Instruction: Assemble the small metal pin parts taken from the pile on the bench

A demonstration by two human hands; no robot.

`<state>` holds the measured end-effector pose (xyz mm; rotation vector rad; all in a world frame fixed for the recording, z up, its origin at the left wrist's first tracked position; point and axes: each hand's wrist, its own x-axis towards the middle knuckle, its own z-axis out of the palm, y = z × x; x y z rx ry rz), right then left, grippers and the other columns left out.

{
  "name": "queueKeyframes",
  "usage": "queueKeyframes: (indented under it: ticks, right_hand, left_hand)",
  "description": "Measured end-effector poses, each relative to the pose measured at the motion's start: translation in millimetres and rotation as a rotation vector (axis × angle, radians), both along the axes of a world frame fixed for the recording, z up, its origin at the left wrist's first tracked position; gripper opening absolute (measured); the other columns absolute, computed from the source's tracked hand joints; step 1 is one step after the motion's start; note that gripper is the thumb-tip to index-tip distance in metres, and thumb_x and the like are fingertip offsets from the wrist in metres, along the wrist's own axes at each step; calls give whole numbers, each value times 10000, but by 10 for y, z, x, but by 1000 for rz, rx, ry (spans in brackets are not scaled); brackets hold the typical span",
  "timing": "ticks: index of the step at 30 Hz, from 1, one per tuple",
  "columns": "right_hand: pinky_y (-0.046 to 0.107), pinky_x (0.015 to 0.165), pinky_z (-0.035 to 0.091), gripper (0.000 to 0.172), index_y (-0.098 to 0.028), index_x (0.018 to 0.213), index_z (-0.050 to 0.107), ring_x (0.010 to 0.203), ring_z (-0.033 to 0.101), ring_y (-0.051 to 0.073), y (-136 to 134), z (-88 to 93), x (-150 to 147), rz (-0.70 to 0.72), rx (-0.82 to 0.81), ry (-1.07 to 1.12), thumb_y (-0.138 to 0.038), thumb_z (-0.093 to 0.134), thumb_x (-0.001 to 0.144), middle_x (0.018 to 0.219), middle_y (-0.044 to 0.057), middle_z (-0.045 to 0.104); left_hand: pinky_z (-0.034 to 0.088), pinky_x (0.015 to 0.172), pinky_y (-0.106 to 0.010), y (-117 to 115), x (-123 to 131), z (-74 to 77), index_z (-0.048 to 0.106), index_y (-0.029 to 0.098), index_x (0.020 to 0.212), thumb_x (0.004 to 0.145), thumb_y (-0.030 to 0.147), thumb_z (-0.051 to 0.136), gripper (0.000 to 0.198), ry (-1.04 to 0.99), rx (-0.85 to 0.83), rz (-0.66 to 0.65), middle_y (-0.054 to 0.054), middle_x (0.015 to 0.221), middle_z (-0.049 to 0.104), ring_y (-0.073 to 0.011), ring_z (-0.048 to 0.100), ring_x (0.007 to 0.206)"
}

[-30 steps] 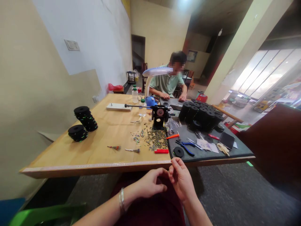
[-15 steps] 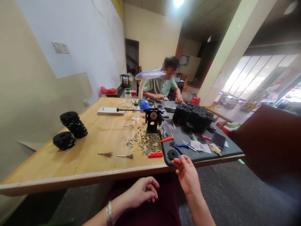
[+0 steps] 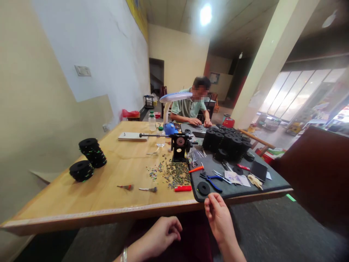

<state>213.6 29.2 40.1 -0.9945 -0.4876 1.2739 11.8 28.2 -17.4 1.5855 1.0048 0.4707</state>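
My right hand (image 3: pixel 219 217) is raised just off the table's front edge, thumb and forefinger pressed together. Anything in that pinch is too fine to make out. Closest to it lies a round black foam spool (image 3: pixel 203 188) with a hole in its middle, flat on the dark mat. My left hand (image 3: pixel 163 234) hovers lower, in front of the table, its fingers curled inward; whatever they may hold is hidden. Blue-handled pliers (image 3: pixel 212 181) lie beyond the spool. Left of the mat is a red lighter-like object (image 3: pixel 183 188).
A black winding device (image 3: pixel 179 147) with a long rod stands mid-table, behind scattered small metal parts (image 3: pixel 177 173). Stacked black spools (image 3: pixel 225 142) stand on the mat (image 3: pixel 267 185); more (image 3: pixel 92 151) are at left. Across the table, a person (image 3: pixel 188 109) works behind a lamp (image 3: pixel 176 97).
My view has tilted up slightly, so the table sits lower in it. My right hand has drawn back a little from the black spool. The left stays curled in front of the table.
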Motion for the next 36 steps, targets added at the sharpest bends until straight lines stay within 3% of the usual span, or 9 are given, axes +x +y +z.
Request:
queueKeyframes:
  ticks: [5,11,15,19,26,36]
  right_hand:
    - [107,344,183,445,-186,713,491,360,330,14,-149,-138,-182,95,-33,-74,-474,811,598,461,-85,528]
    - [126,343,109,536,-192,704,456,315,244,5,-259,-432,-345,200,-98,-102,-593,779,557,395,-101,472]
    - [133,324,81,596,-205,664,429,286,175,0,-257,-529,-395,282,-112,-93,-664,765,489,330,-122,402]
    - [137,315,72,592,-214,640,420,280,156,5,-260,-551,-403,324,-94,-78,-675,758,486,311,-124,369]
    - [142,311,87,581,-213,638,429,282,160,9,-283,-588,-371,323,-87,-81,-676,752,499,321,-125,363]
    - [139,319,111,558,-212,640,423,295,164,11,-286,-708,-387,293,-63,-66,-658,743,544,322,-127,363]
  left_hand:
    - [443,689,-253,135,-133,306,663,181,843,707,153,554,177,241,330,65,-22,823,715,-177,614,753]
    - [455,683,-240,625,-248,625,660,181,843,805,208,515,152,324,580,227,-26,781,708,-164,625,730]
    - [434,740,-276,985,-198,662,668,188,832,795,147,498,179,436,656,246,-46,836,699,-188,607,803]
    - [414,782,-306,1192,-93,652,681,188,781,752,87,506,204,541,715,138,-66,850,688,-217,587,861]
    - [416,773,-330,1321,43,709,689,172,769,734,81,530,187,660,772,-41,-106,856,661,-252,578,879]
    - [427,732,-312,1437,118,820,693,181,723,674,60,582,172,689,762,-158,-93,827,661,-248,598,824]
